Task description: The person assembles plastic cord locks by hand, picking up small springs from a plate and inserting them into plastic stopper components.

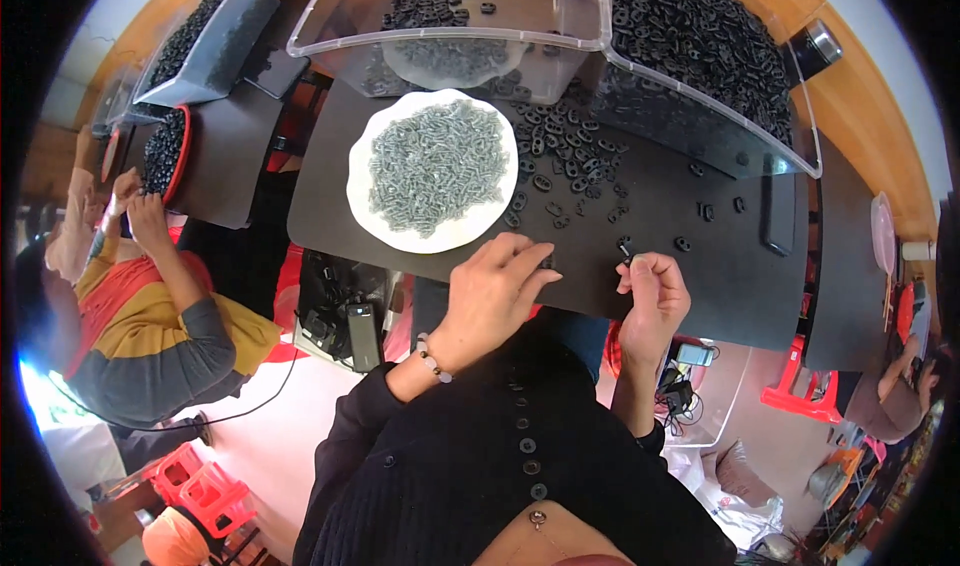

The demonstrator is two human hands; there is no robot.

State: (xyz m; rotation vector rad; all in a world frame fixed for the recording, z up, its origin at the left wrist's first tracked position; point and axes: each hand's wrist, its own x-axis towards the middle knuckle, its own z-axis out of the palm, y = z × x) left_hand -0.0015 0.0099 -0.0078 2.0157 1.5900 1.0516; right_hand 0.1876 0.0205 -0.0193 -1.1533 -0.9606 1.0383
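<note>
My left hand point(495, 291) is just off the table's near edge, a small black plastic part point(547, 262) between its thumb and forefinger. Further right, my right hand point(655, 301) is closed in a pinch, with a small black plastic part point(625, 247) at its fingertips. A white scalloped plate point(357, 181) lies beyond my left hand, heaped with small silvery metal springs point(440, 166). Loose black oval parts with holes point(565, 146) are spread on the table right of the plate, and a few point(683, 244) lie farther right.
Clear plastic bins of black parts point(700, 41) point(450, 41) stand along the far side of the dark table point(740, 306). A black oblong object point(778, 216) lies at the right. Another person point(165, 336) works at the left by a red-rimmed container point(184, 151). Red stools point(805, 386) stand on the floor.
</note>
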